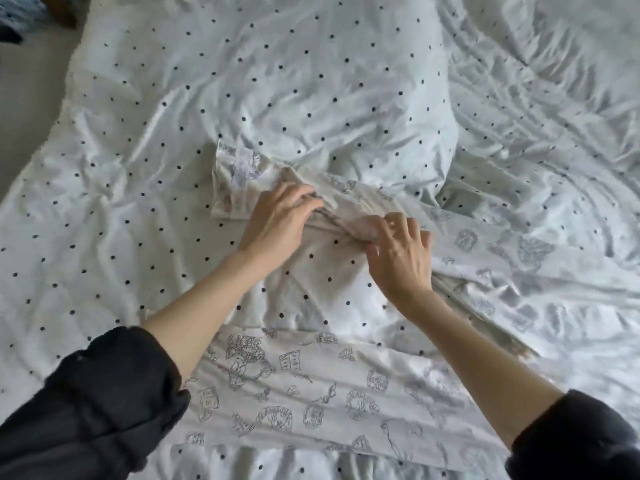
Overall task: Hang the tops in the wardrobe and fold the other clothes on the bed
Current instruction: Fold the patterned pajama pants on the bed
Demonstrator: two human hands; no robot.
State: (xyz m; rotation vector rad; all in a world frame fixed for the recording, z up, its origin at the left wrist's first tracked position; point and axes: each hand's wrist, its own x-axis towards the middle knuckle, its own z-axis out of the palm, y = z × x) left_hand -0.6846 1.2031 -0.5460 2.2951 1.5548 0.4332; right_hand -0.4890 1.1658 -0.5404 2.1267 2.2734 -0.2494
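Head view: printed trousers (311, 389) are lying spread on the dotted bed (138, 168), legs fanning out toward the near edge. L hand (277, 226) and R hand (398, 258) are each pinching the bunched waistband, grip clamped on fabric, prob. to straighten it before folding.

one printed garment (311, 393), one dotted duvet (242, 81), two hands (277, 220)

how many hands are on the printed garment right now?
2. The left hand grips the bunched fabric of the printed garment at mid-bed; the right hand pinches the same bunch just beside it. Nothing else touches it.
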